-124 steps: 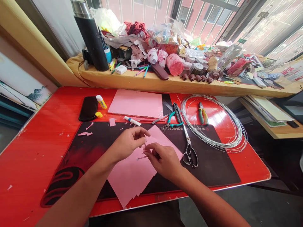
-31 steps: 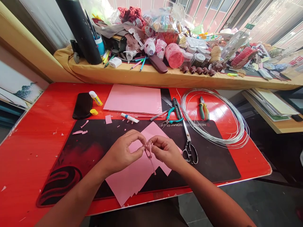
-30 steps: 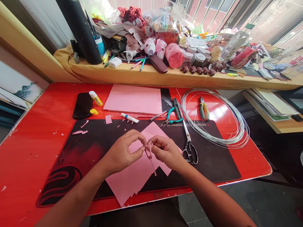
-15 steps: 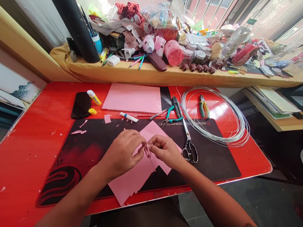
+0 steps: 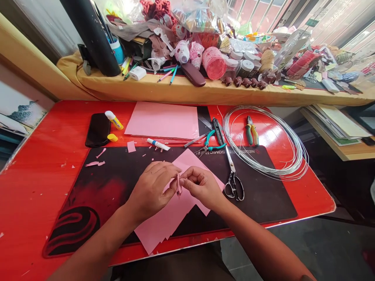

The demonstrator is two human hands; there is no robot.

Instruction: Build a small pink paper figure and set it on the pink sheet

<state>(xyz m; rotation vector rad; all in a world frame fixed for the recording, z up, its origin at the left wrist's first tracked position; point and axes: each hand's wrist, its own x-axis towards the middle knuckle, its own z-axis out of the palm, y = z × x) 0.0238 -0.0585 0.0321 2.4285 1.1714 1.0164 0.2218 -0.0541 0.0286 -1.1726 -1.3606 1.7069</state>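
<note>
Fingers [image 5: 170,191] of the left hand [image 5: 151,188] and right hand [image 5: 204,188] clamp one pink paper piece [image 5: 178,186], one pair of scissors [image 5: 232,173] nearby.

Pink piece [image 5: 179,186] half hidden between the left hand [image 5: 156,187] and the right hand [image 5: 203,187].
Its exact form is masked by the fingertips, and the pink sheets [image 5: 165,224] below are partly covered by both hands. The black flask [image 5: 91,37] is cut off by the top edge, the table [image 5: 32,203] by the left, the forearms [image 5: 98,238] by the bottom. The lettering [image 5: 223,152] on the black mat [image 5: 249,205] is partly crossed by the wire coil [image 5: 299,156] and cannot be fully read.
</note>
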